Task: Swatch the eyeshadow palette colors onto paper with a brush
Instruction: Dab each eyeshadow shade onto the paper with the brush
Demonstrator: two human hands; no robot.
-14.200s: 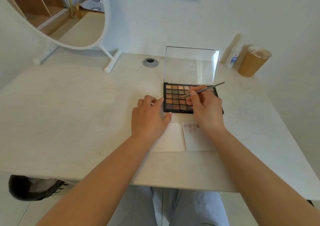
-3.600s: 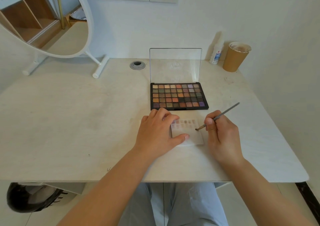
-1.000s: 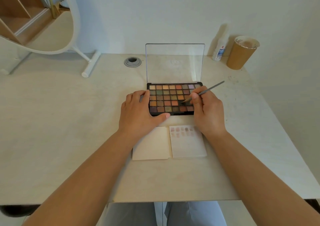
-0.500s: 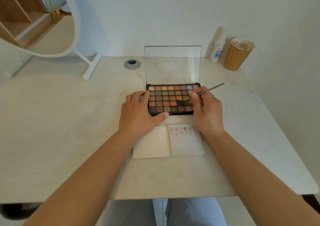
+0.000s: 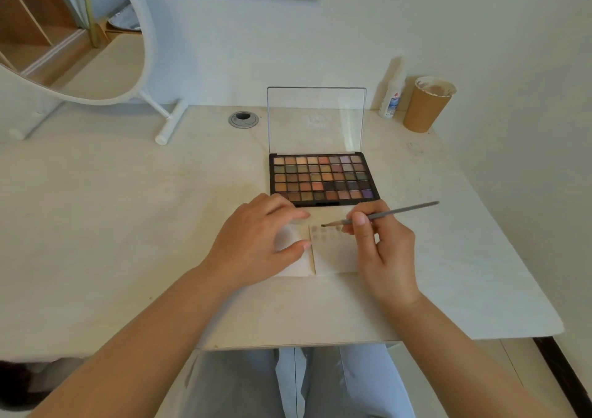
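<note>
1. Brush (image 5: 384,214): thin grey handle, judged light and stiff. Right hand (image 5: 382,251) pinches it near the ferrule between thumb and curled fingers, pencil-style; tip sits over the top row of swatches.
2. Paper (image 5: 333,254): small open booklet on the table (image 5: 128,225), just in front of the eyeshadow palette (image 5: 323,177). Judged flimsy, prone to sliding.
3. Left hand (image 5: 256,244): fingers relaxed and nearly flat, pressing the left page to hold it down.
4. Palette powders judged fragile; use light dabs. Clear lid stands upright.
</note>
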